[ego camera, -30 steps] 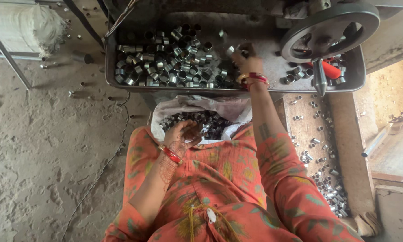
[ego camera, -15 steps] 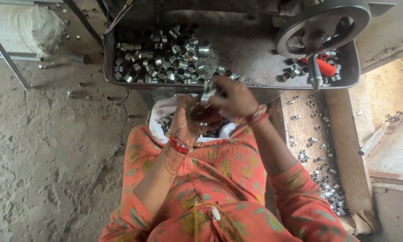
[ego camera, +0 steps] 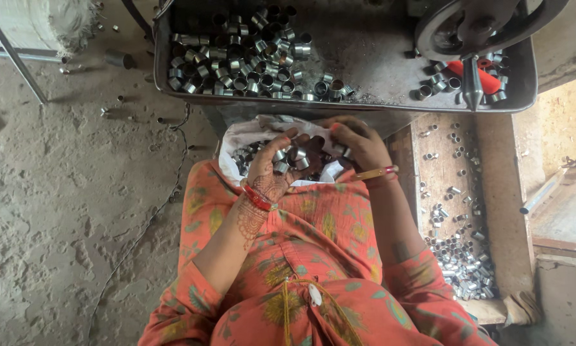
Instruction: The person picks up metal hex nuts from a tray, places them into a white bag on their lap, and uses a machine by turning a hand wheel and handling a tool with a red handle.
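Both hands down in the white sack (ego camera: pixel 237 138) of metal sleeves, half the pile hidden under them.
Left hand (ego camera: pixel 272 173) cups a few metal sleeves (ego camera: pixel 288 159), palm up; right hand (ego camera: pixel 358 144), up at the tray (ego camera: pixel 390 96) a second ago, curls over the sack, grip unclear. Flywheel (ego camera: pixel 480 25) at 1 o'clock is cut off.

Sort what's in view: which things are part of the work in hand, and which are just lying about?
In hand:
- left hand, cupping metal rings
- right hand, over the white sack of rings
- metal tray holding ring pile

Lying about:
- scattered rings on wooden board
- red handle
- cable on floor
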